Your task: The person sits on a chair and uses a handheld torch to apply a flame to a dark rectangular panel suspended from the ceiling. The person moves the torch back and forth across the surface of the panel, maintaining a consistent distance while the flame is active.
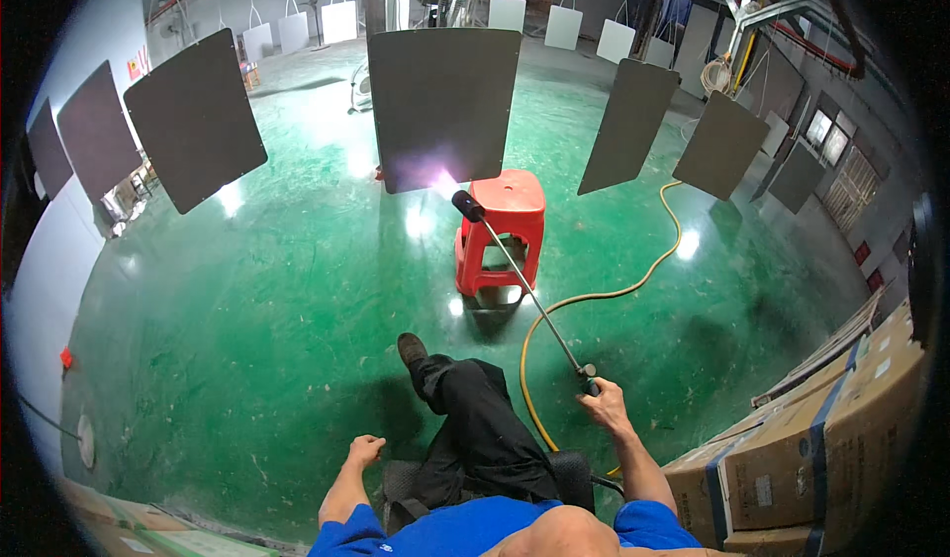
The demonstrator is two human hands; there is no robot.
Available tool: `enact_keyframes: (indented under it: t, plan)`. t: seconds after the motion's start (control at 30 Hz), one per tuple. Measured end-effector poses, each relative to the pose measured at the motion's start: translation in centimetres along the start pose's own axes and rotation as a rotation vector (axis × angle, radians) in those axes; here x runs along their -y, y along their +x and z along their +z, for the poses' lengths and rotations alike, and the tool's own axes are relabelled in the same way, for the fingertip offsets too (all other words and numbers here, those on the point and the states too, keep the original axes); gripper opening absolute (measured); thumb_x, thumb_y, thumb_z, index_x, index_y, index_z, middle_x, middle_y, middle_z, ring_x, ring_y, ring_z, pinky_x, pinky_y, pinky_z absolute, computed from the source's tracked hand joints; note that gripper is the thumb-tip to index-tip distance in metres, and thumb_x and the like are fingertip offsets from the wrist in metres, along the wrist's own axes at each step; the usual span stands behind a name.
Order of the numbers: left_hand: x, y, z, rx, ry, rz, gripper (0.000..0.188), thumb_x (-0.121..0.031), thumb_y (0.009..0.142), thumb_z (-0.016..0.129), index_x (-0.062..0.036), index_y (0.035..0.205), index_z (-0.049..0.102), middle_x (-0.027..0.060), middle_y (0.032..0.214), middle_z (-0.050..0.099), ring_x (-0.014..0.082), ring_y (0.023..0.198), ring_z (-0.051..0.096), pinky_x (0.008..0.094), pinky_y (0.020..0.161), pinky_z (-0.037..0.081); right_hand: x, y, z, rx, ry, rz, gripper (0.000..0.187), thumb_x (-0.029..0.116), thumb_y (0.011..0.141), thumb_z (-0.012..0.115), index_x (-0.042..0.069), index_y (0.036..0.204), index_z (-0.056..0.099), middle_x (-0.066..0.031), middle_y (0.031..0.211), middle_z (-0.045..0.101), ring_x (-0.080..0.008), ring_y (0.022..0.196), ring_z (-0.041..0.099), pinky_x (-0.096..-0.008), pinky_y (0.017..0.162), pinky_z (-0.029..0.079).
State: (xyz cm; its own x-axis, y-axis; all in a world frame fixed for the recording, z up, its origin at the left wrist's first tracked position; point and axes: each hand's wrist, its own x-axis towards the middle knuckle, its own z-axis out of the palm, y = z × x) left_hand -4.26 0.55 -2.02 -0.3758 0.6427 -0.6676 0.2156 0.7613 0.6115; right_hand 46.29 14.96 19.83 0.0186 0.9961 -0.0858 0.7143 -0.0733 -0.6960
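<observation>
Torch (535,298) gripped by handle in right hand (606,406), fingers wrapped round it; flame (442,178) directed at lower edge of central dark panel (443,102). Left hand (365,449) loosely curled; whether anything is held cannot be told. Red stool (510,193) partly covered by nozzle, beside panel's lower right corner. Yellow hose (596,297) strewn across green floor (247,329). Further panels (195,120) hung both sides. Cardboard boxes (866,409) stacked at right, bound with blue straps; contents hidden.
</observation>
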Motion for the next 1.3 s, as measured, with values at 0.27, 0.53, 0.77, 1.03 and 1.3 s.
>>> enact_keyframes:
  t: [0.27,0.53,0.77,1.03,1.3]
  plan:
    - [0.1,0.2,0.1,0.005,0.021,-0.007,0.032,-0.032,0.083,0.072,-0.0036,0.099,0.073,0.0081,0.077,0.070,0.0158,0.062,0.067,0.0317,0.056,0.055,-1.5,-1.2,-1.7,-0.058,0.033,0.070,0.025,0.019,0.070,0.073,-0.001,0.079,0.060,-0.0015,0.061,0.051,-0.0123,0.058,0.046,-0.0327,0.054,0.040]
    - [0.1,0.3,0.3,0.012,0.078,0.022,0.032,-0.033,0.084,0.071,-0.0049,0.100,0.073,0.0073,0.078,0.070,0.0147,0.062,0.067,0.0307,0.055,0.053,-1.0,0.0,-2.1,-0.159,0.198,0.018,0.021,0.017,0.072,0.072,0.002,0.076,0.058,0.0005,0.060,0.050,-0.0103,0.055,0.045,-0.0305,0.051,0.039]
    - [0.1,0.5,0.2,0.012,0.085,0.035,0.033,-0.034,0.084,0.071,-0.0050,0.101,0.073,0.0071,0.080,0.071,0.0146,0.064,0.067,0.0311,0.057,0.054,2.4,2.4,-3.0,-0.160,0.316,-0.076,0.018,0.011,0.078,0.070,0.007,0.076,0.053,0.0040,0.058,0.047,-0.0069,0.046,0.042,-0.0267,0.043,0.034]
    - [0.5,1.0,0.1,0.059,0.037,0.045,0.033,-0.032,0.088,0.069,-0.0030,0.103,0.070,0.0068,0.079,0.069,0.0151,0.062,0.065,0.0299,0.052,0.050,7.2,2.2,-3.5,-0.133,0.396,-0.074,0.016,0.014,0.076,0.073,0.003,0.081,0.062,0.0034,0.066,0.053,-0.0087,0.061,0.047,-0.0270,0.057,0.041]
    - [1.7,1.9,0.2,0.030,0.026,0.055,0.031,-0.033,0.083,0.072,-0.0043,0.095,0.074,0.0073,0.075,0.070,0.0142,0.058,0.064,0.0312,0.054,0.052,6.7,0.9,-3.8,-0.090,0.488,-0.050,0.021,0.006,0.080,0.073,0.003,0.098,0.063,0.0038,0.059,0.050,-0.0063,0.047,0.045,-0.0245,0.042,0.035]
